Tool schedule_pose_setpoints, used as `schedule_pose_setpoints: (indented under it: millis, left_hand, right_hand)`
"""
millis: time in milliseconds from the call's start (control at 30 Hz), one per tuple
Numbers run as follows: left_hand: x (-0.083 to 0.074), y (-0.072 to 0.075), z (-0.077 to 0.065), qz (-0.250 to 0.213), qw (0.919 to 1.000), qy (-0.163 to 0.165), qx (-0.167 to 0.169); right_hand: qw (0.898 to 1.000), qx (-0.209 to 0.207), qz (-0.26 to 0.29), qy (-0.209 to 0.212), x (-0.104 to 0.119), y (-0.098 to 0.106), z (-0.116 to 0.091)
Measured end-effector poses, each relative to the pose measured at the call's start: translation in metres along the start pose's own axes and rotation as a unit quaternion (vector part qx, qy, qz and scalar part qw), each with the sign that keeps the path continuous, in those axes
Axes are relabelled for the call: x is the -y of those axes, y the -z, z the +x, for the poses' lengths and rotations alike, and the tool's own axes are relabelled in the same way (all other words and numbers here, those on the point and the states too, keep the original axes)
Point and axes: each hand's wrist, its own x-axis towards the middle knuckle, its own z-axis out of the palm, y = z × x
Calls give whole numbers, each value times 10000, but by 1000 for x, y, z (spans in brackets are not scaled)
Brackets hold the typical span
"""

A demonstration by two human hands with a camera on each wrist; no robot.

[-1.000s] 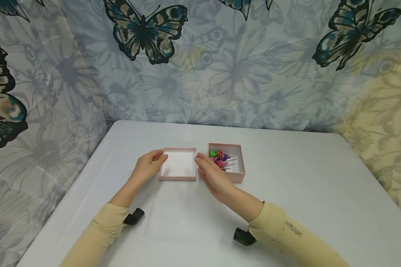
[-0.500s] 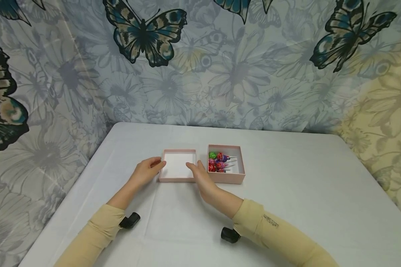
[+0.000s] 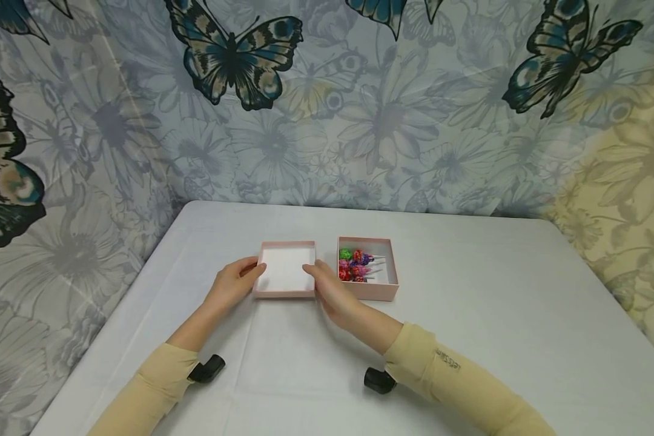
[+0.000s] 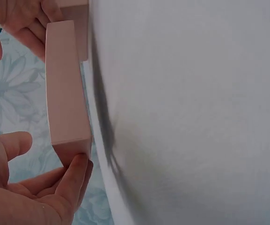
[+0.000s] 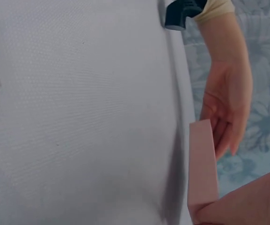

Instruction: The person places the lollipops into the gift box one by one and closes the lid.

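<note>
A shallow pink box lid (image 3: 287,267), white inside, is held with its open side up between both hands. At its left edge my left hand (image 3: 232,283) grips it; in the left wrist view the fingertips (image 4: 80,164) lie against its end wall, with the thumb standing off. On the opposite edge is my right hand (image 3: 335,297), thumb over the rim and fingers behind the wall. Just right of that hand stands a deeper pink box (image 3: 373,293). Several lollipops (image 3: 355,266) in bright wrappers lie inside it, their white sticks pointing right.
Both the lid and the box are on or just over a white-covered table (image 3: 469,315). A butterfly-print cloth (image 3: 327,121) hangs behind and beside it. Each wrist carries a black camera, such as the left camera (image 3: 207,369).
My right hand has come left from beside the lollipop box and taken hold of the lid's right edge. The lid has shifted slightly left and up; the lollipop box has stayed put.
</note>
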Motion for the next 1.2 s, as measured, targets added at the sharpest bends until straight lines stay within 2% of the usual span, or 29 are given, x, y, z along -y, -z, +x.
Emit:
schedule_pose_setpoints:
  millis: [300, 600, 733, 833, 1000, 1200]
  left_hand:
    - [-21, 3, -13, -378, 9975, -512, -291]
    - [-44, -8, -20, -983, 9850, -1264, -649]
    - [-52, -19, -18, -1271, 9766, -1573, -730]
    - [-58, -28, -18, -1425, 9711, -1770, -726]
    - [-67, -39, -16, -1604, 9689, -1782, -604]
    - [-73, -48, -9, -2096, 9633, -1641, -352]
  right_hand:
    - [9991, 57, 180, 370, 20, 12, -19]
    - [9956, 29, 675, 643, 41, 39, -37]
    - [9966, 162, 380, 719, 46, 57, -40]
    - [9968, 113, 15, 789, 46, 70, -44]
    - [9944, -64, -264, 1023, 44, 91, -51]
    - [9890, -244, -688, 1284, 41, 107, -53]
